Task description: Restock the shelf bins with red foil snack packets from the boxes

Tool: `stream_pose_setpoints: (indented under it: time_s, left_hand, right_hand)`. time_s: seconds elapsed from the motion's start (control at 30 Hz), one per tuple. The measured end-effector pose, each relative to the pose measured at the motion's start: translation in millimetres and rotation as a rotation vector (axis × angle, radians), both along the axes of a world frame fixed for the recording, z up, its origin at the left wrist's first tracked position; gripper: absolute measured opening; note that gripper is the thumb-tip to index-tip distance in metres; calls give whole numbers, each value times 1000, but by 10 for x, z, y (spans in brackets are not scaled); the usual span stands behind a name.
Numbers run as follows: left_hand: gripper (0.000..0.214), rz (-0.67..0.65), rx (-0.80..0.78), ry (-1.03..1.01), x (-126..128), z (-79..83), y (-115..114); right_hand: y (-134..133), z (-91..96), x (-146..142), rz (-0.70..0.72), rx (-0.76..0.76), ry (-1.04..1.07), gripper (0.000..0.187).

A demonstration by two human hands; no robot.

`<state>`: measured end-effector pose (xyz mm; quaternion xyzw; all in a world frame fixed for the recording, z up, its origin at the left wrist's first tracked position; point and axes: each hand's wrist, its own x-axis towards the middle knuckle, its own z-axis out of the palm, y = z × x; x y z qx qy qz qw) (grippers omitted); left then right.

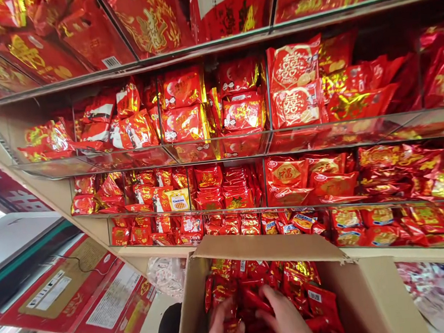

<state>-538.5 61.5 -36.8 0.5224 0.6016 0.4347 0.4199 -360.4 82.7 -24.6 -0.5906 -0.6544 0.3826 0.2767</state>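
An open cardboard box (265, 247) stands low in front of me, filled with small red foil snack packets (323, 306). Both my hands reach down into it. My left hand (223, 326) curls its thumb and fingers around a red packet (233, 327) at the box's left side. To the right of it, my right hand (283, 317) has its fingers apart among the packets, touching a dark red one (252, 296). The fingertips are slightly blurred, and packets partly hide them.
Shelves with clear dividers (213, 152) full of red and gold packets rise behind the box. Red cartons (97, 292) stand at left beneath a grey lid-like surface (18, 241). Clear bags of wrapped goods lie at left (167, 276) and right (439, 293) of the box.
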Motion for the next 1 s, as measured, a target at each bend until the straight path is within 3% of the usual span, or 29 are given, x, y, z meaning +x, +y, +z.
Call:
stream_pose_setpoints:
  time_s: [0.07,0.13,0.23,0.33,0.47,0.73,0.87,1.0]
  left_hand:
    - [53,-162,7,-2,79,259,91]
    - [34,-278,-37,6,207,513,178]
    - [31,-179,-7,-121,446,776,241]
    - [33,-106,-54,-287,633,902,224]
    - [32,-119,-68,-329,703,992,211]
    - [38,-39,112,50,611,962,211]
    - [39,-54,158,171,515,886,195]
    - [40,-74,165,191,442,844,175]
  right_hand:
    - [-64,221,-5,18,-20,291,14]
    - [-109,430,-35,-23,-39,541,16]
    - [-132,591,-90,-324,-30,818,24]
    - [-128,585,-105,-575,-47,986,28]
    - [-125,554,-39,-600,38,836,29]
    - [-199,601,39,-535,146,404,33]
    - [-225,536,10,-557,173,378,34]
    - [-214,445,6,-589,103,400,42]
